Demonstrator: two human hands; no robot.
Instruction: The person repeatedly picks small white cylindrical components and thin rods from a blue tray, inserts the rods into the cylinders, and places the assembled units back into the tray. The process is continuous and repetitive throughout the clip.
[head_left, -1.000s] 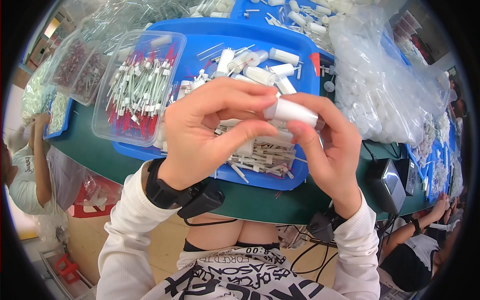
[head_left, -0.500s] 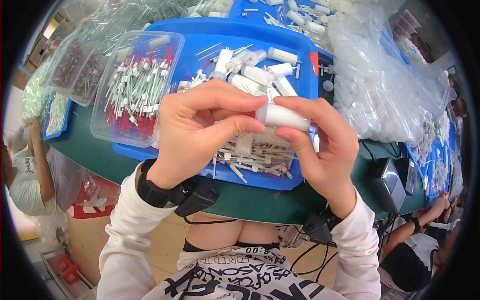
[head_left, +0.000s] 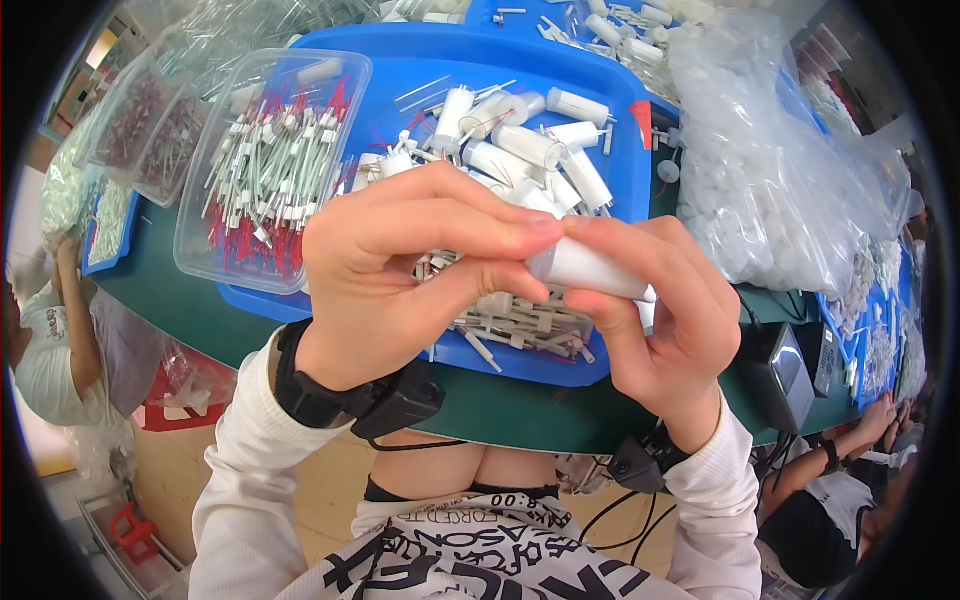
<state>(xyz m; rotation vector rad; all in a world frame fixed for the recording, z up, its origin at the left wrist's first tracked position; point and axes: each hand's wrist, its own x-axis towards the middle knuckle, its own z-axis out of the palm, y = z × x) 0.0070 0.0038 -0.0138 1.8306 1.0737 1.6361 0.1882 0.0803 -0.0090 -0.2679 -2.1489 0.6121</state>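
A smooth white cylinder (head_left: 600,270) with a translucent end is held between my two hands above the tray, tilted down to the right. My left hand (head_left: 375,275) pinches its left end between thumb and index finger. My right hand (head_left: 680,300) grips along its body, with the thumb below and fingers above. Beneath lies a blue tray (head_left: 540,60) holding several similar white cylinders (head_left: 530,147) and thin white connector pieces (head_left: 520,328). My fingertips hide part of the cylinder's left end.
A clear plastic box (head_left: 188,245) with white and red wire pieces overlaps the tray's left side. To the right are a large clear bag (head_left: 770,200) of white parts and a black device (head_left: 778,370). Other people (head_left: 70,345) sit at both sides.
Both hands have moved slightly to the right and down with the cylinder. Its right end now dips lower, and my left fingertips sit closer to my right ones.
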